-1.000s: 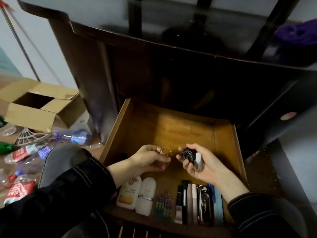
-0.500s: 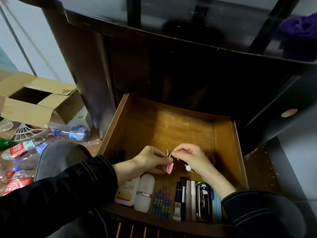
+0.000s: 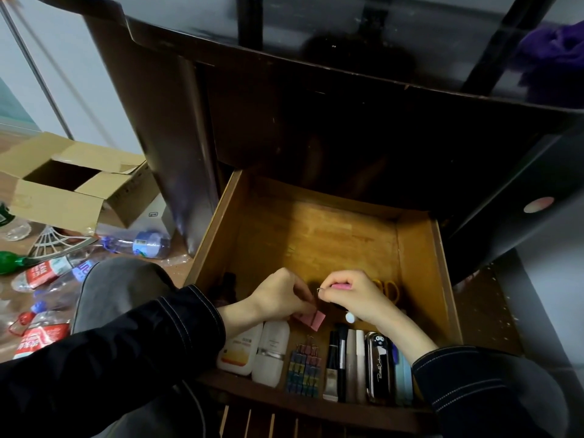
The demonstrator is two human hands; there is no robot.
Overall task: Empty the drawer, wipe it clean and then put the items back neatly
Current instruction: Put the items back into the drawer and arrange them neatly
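The wooden drawer (image 3: 417,273) stands pulled out below the dark cabinet. Both hands meet over its middle. My left hand (image 3: 278,297) pinches a pink binder clip (image 3: 313,320) from the left. My right hand (image 3: 354,295) pinches the clip's wire handle (image 3: 319,290) with its fingertips; a white-capped small bottle (image 3: 349,317) is tucked under its palm. Along the drawer's front lie two white bottles (image 3: 257,349), a block of coloured clips (image 3: 303,371), pens and brushes (image 3: 344,361) and a black case (image 3: 377,368).
Yellow scissors (image 3: 388,289) lie behind my right hand. A dark bottle (image 3: 227,286) stands at the drawer's left wall. A purple cloth (image 3: 556,52) sits on the cabinet top at right. An open cardboard box (image 3: 63,188) and plastic bottles (image 3: 47,273) litter the floor at left.
My right hand turned palm down and came to my left hand, hiding the black round thing it held. Both hands sank lower into the drawer with the pink clip.
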